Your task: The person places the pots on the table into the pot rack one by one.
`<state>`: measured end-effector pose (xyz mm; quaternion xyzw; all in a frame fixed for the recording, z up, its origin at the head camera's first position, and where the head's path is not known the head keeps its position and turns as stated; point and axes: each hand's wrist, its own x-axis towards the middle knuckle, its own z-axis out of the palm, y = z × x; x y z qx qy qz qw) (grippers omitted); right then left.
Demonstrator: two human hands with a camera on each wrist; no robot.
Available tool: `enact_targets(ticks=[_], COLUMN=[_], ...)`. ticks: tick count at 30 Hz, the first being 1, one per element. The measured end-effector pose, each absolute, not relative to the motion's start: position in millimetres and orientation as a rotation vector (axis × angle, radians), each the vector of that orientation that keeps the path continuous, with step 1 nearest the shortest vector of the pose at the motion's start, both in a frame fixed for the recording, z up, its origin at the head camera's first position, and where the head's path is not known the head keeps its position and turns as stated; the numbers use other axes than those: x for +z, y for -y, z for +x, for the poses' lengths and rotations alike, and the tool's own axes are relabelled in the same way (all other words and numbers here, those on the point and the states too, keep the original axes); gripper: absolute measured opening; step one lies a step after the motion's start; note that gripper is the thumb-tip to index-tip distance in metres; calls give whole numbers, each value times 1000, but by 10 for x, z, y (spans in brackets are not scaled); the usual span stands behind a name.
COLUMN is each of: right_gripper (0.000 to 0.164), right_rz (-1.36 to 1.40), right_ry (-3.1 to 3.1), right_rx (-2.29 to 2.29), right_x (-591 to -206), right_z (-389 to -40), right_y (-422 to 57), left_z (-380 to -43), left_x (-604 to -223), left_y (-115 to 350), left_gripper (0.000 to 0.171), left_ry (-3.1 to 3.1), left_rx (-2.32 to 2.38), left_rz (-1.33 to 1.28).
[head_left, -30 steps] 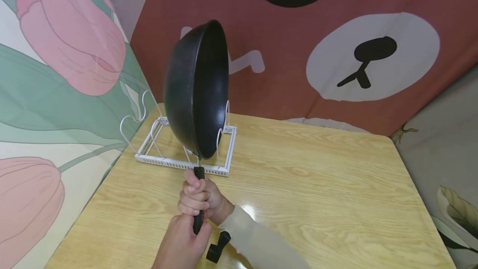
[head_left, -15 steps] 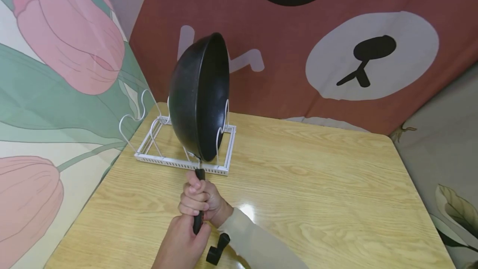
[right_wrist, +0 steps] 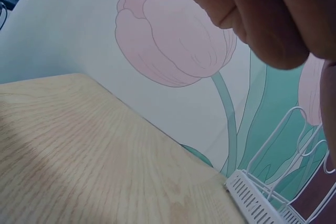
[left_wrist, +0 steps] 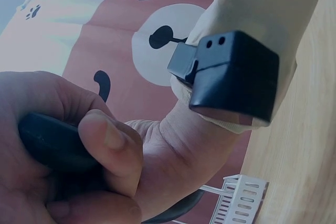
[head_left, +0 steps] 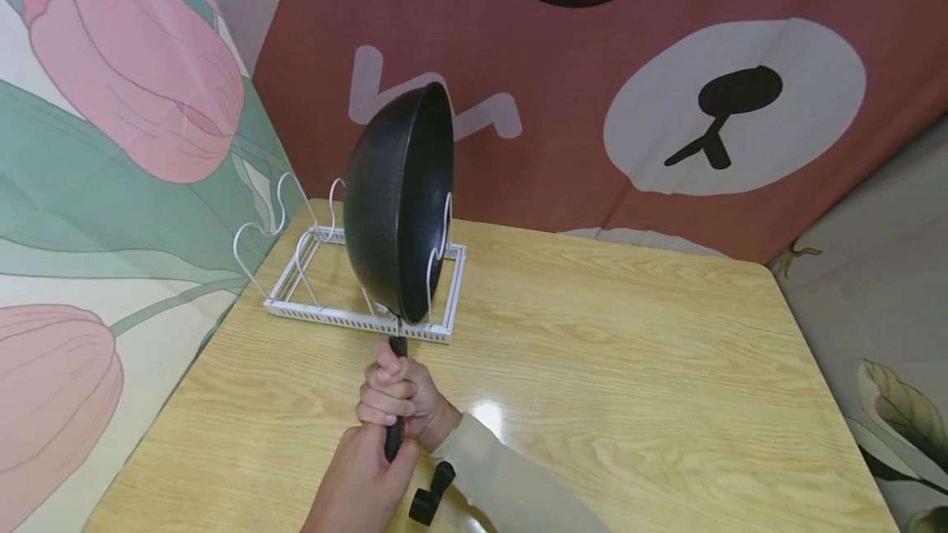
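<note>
A black wok (head_left: 378, 204) stands on edge between the wires of a white pan rack (head_left: 318, 315), its hollow side facing right. The wok's long black handle (head_left: 395, 441) points toward me. My right hand (head_left: 407, 397) grips that handle close to the wok, fingers curled round it. Just behind it, my left hand (head_left: 363, 475) holds the handle's end, which shows inside the curled fingers in the left wrist view. Curled fingers (right_wrist: 262, 19) of the right hand fill the top of the right wrist view, where the wok is out of sight.
The rack sits at the back left of a wooden table (head_left: 629, 377), beside a tulip-print cloth (head_left: 148, 81) and a red bear-print backdrop (head_left: 548, 171). More curved wire dividers (head_left: 299, 257) rise left of the wok. A black wrist device (left_wrist: 236, 77) is on the right wrist.
The wok has come down lower between the rack's wires, its top edge dropping steadily. Both hands keep their grip on the handle and barely move.
</note>
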<state>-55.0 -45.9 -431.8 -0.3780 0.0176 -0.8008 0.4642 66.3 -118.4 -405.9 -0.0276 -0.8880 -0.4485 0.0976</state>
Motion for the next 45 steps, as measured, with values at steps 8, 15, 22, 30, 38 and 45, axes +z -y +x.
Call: enact_targets(ticks=[8,15,22,30,38,45], right_gripper=[27,25,22,22,22,22], right_rz=[-899,-865,-837,-816,-796,-775], right_ry=[-49,-40,-61,-67,-81,-85], right_rx=[-1983,-1994,-2009,-2022,-2033,-2039], right_x=[-4371,-4471,-4501,-4527,-4581,-4610], right_z=[-530,-500,-472,-449,-429,-419], right_y=[460,457,453,452,447,449], left_z=[659,671,678,678,681,690], left_x=[-4068,-4140,-4168,-4158,-4185,-4203], left_y=[1207,1209,1210,1224,1238,1244], left_gripper=[22,20,17,26,22,30], left_ry=[2696,2681,2711,2777,2786,2773], left_rx=[-1339,-1381,-1400,-1451,-1452,-1444], left_rz=[-61,-65,-48,-7,4,1])
